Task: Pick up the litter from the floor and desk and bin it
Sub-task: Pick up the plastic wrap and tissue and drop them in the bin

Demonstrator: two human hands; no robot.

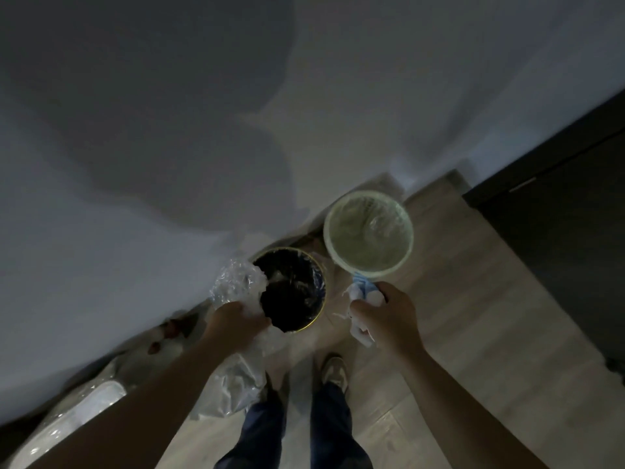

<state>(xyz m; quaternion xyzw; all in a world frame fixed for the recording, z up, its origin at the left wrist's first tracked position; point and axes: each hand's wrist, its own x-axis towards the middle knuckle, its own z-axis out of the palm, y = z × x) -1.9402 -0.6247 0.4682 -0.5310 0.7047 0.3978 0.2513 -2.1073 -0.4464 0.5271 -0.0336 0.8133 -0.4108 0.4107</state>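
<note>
Litter is in both hands, not yet dropped. Crumpled clear plastic wrap (236, 282) is gripped by the left hand (236, 321), fingers curled into it. One bunch stands up past the knuckles and a looser tail hangs under the wrist toward the floor (439, 316), so its long axis runs roughly along the forearm. Wad of white and blue paper (363, 294) is held in the right hand (385, 313), fingers and thumb closed round it, scraps poking out of both ends of the fist.

Round dark bin with black liner and gold rim (318, 279) stands on the floor at its wall edge, just right of the wrap. The left hand overlaps its near-left rim in view, so this hand is the nearer one. Round pale-green mesh bin with clear liner (355, 245) stands touching or just beside the dark bin on its far right, directly beyond the right hand's wad.

Likely next: a short shift right puts the wrap over the dark mouth; the hanging tail looks apt to snag outside the rim. The wad is closer to the green bin.

Also visible are a white wall (338, 96), a shoe (334, 368) below the bins, a dark cabinet (558, 231) at the right, and glossy pale plastic (74, 411) at the lower left.
</note>
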